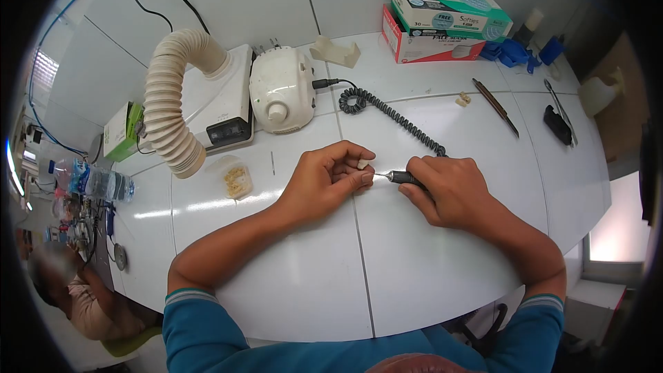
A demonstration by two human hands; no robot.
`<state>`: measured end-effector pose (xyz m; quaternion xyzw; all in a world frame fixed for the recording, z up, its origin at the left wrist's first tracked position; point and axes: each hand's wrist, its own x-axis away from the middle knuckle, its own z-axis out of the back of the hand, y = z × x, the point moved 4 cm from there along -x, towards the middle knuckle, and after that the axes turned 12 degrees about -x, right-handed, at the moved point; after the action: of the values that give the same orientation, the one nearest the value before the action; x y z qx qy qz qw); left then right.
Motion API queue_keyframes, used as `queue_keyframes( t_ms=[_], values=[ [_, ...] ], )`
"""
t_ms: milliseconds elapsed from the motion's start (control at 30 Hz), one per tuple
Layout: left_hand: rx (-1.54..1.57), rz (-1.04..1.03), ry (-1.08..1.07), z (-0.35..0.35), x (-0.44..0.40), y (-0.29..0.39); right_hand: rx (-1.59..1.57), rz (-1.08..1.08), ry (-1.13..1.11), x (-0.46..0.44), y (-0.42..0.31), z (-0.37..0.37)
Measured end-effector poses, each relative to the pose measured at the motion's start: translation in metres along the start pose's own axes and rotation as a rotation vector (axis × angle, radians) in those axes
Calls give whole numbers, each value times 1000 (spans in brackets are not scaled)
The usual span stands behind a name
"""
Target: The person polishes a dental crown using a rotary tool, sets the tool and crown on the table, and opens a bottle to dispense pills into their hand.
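Observation:
Between the thumb and fingers of my left hand (330, 178) is a small cream-coloured piece (362, 164), mostly hidden by the fingers. My right hand (449, 190) is wrapped round a dark rotary handpiece (400, 177). From its tip a thin metal bur (380, 175) points left and reaches the left fingertips; whether it touches the piece I cannot tell. A black coiled cord (394, 119) runs from behind the right hand to the white control unit (282, 90) with a round knob. Left of my left hand lies a small clear container (233, 178) with yellowish bits in it.
A ribbed hose (166, 97) arches from a white box (224, 103) at the back left. Mask boxes (445, 14) are stacked at the back right. Small cream pieces (463, 99), a brown pointed tool (496, 107) and a black object (556, 125) lie right. Another person sits far left.

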<state>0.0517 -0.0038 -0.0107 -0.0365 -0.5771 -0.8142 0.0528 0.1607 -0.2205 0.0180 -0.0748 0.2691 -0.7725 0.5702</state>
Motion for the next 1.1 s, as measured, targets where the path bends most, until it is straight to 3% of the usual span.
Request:
queue_keyframes(
  t_ms=[233, 367, 633, 800, 933, 1067, 1100],
  values=[
    [135, 40, 68, -4, -4, -6, -125, 49, 226, -4, 8, 14],
    [41, -5, 151, -7, -4, -5, -121, 113, 363, -10, 21, 29],
    [-51, -99, 309, -14, -1, 1, -78, 73, 423, -30, 13, 47],
    [-125, -99, 293, -13, -2, 3, -38, 63, 334, -34, -12, 22],
    [-85, -117, 290, -14, -2, -3, -65, -253, 160, -39, -15, 15],
    [3, -114, 292, -10, 1, -3, -81, -393, 42, -42, -11, 11],
    [27, -108, 291, -9, 0, -4, -47, -344, 71, -42, -11, 10]
  ],
)
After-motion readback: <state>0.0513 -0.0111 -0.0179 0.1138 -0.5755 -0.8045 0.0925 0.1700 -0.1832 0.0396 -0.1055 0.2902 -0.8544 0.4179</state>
